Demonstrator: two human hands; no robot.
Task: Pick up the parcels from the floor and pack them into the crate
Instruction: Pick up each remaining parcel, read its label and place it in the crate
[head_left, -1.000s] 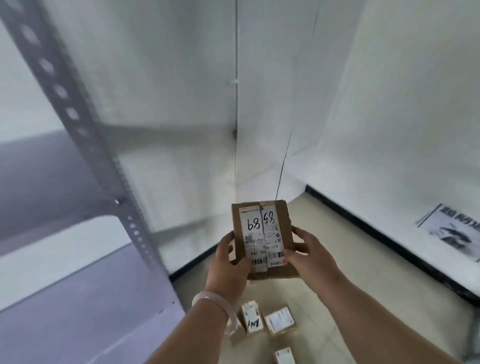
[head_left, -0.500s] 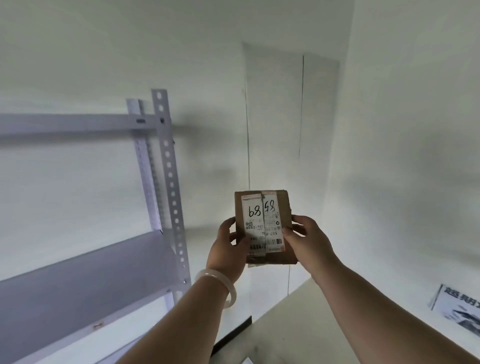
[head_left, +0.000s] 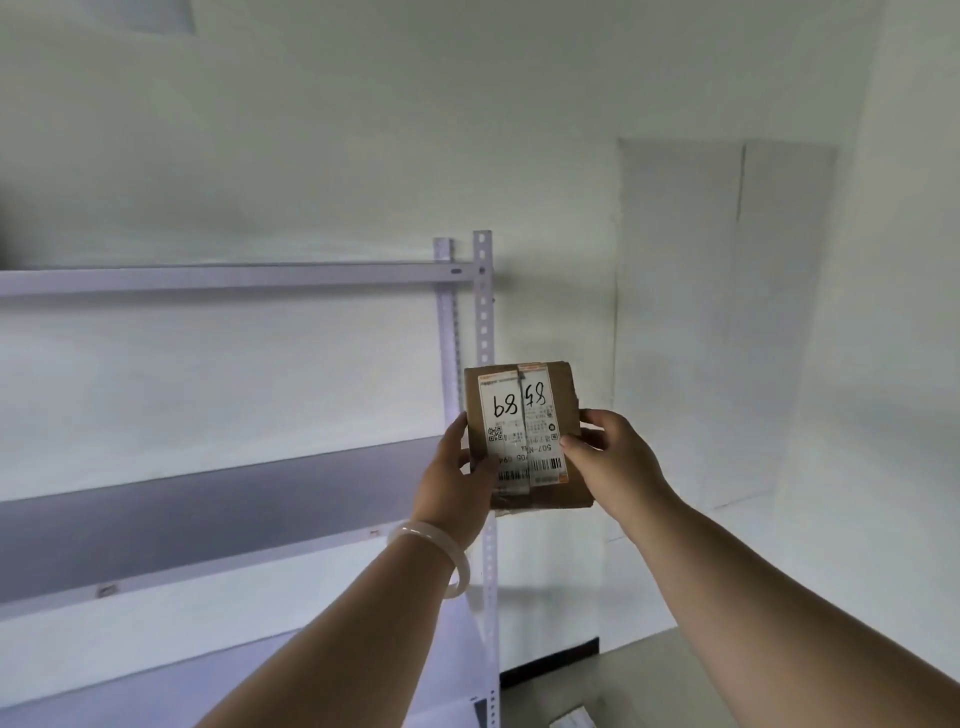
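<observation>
A small brown cardboard parcel (head_left: 524, 431) with a white shipping label and handwritten numbers is held up in front of me at chest height. My left hand (head_left: 454, 480), with a pale bangle on the wrist, grips its left edge and lower corner. My right hand (head_left: 613, 460) grips its right edge, thumb on the label. The corner of another parcel (head_left: 571, 721) shows on the floor at the bottom edge. No crate is in view.
A white metal shelving rack (head_left: 483, 322) with perforated uprights and bare shelves (head_left: 208, 499) fills the left half, right behind the parcel. White walls meet in a corner to the right, with a black skirting (head_left: 550, 665) and a strip of beige floor (head_left: 649, 675) below.
The view has tilted up and swung left: the floor parcels have dropped out of sight and the rack now stands behind the parcel. Both hands keep the same hold on it.
</observation>
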